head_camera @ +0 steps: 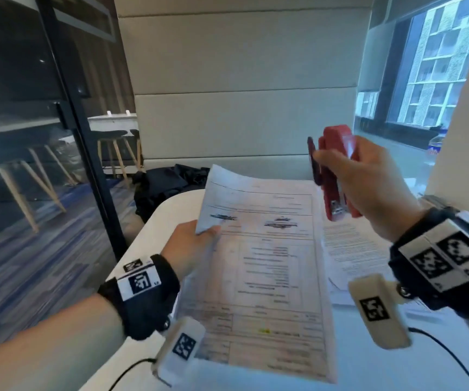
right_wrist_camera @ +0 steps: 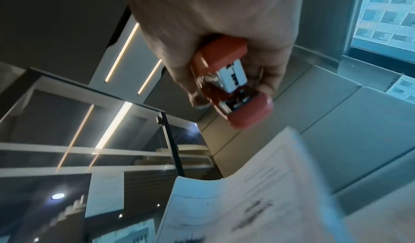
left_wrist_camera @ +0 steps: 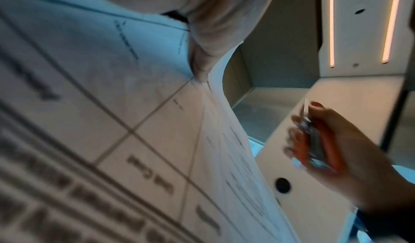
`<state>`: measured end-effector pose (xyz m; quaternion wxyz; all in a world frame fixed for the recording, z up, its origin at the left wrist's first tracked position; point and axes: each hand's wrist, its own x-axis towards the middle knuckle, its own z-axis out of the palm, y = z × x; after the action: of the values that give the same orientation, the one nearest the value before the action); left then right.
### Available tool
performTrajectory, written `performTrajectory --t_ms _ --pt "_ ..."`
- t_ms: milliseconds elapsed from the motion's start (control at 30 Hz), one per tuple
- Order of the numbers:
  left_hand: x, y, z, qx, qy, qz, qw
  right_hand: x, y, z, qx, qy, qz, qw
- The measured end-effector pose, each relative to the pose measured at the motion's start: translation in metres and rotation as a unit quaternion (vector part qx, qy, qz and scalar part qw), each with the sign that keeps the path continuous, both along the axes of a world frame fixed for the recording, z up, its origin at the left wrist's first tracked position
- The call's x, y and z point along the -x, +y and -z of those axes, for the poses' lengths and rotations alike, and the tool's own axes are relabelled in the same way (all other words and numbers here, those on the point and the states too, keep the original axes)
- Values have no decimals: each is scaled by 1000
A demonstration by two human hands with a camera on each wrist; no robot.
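My left hand (head_camera: 196, 244) pinches the left edge of a printed form (head_camera: 264, 266), a few sheets held lifted over the white table (head_camera: 157, 221). In the left wrist view the thumb (left_wrist_camera: 202, 55) presses on the form (left_wrist_camera: 112, 96). My right hand (head_camera: 368, 184) grips a red stapler (head_camera: 337, 173) in the air above the form's top right corner, its staple end facing me. The right wrist view shows the stapler (right_wrist_camera: 226, 80) in my fingers, with the form's curled top edge (right_wrist_camera: 247, 193) below it.
More printed sheets (head_camera: 349, 246) lie on the table under my right wrist. A black bag (head_camera: 168, 182) sits past the table's far edge on a padded bench. A glass partition (head_camera: 67, 117) stands on the left, a window (head_camera: 439, 66) on the right.
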<state>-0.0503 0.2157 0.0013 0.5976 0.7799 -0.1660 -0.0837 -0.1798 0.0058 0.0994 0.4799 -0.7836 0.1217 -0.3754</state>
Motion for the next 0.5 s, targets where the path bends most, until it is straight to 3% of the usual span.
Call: performTrajectory --t_ms 100,200,367,500 --pt "-52 12 7 -59 4 -39 997 10 3 25 74 180 -35 980" --pt "-86 21 11 -130 6 -76 989 18 12 48 195 348 -82 913" --pt "-112 27 21 -301 -17 -85 950 25 24 85 240 460 -196 832" --pt "-120 17 30 -428 -13 -72 901 27 27 104 289 527 -217 769"
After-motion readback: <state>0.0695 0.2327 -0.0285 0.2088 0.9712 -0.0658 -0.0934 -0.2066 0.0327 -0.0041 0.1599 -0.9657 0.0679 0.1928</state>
